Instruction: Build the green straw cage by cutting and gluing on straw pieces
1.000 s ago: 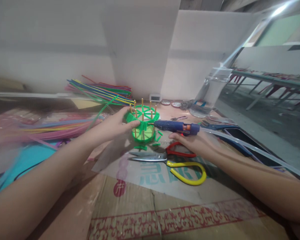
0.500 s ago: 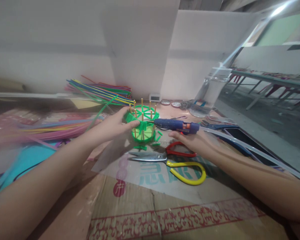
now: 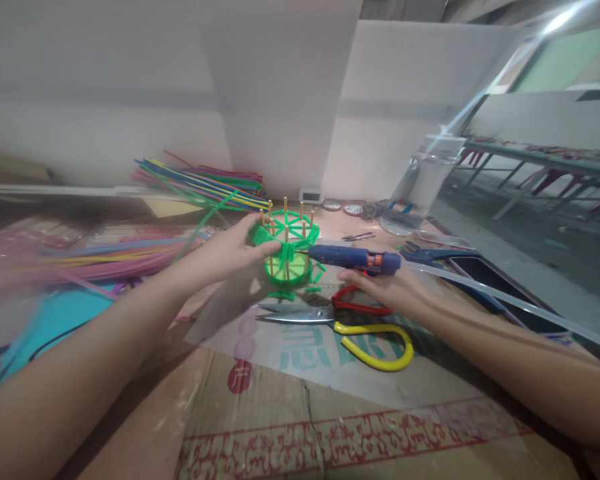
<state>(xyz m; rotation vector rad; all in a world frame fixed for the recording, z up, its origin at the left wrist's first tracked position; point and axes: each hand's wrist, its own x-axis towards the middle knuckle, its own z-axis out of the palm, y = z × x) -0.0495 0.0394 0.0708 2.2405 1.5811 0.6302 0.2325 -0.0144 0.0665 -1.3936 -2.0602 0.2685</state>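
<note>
A round green frame (image 3: 289, 274) with two tiers and upright wooden sticks stands at the centre. My left hand (image 3: 250, 248) grips its left side, thumb at the green strips on the front. In my right hand (image 3: 377, 280) is a blue glue gun (image 3: 353, 259), its nozzle pointing left and close to the front of the frame; whether it touches cannot be made out. Short green pieces (image 3: 282, 295) lie below and beside the frame. Scissors (image 3: 375, 347) with one red and one yellow handle lie just in front.
Colourful pipe cleaners (image 3: 205, 183) lie behind at the left, and pink bundles (image 3: 120, 263) nearer. A clear bottle (image 3: 415, 183) stands at the back right, with a phone (image 3: 505, 293) and blue-handled pliers (image 3: 430, 255) before it. A small white device (image 3: 311, 196) is by the wall.
The glue gun has shifted slightly down and its nozzle now sits lower against the front of the frame. My left hand still holds the frame.
</note>
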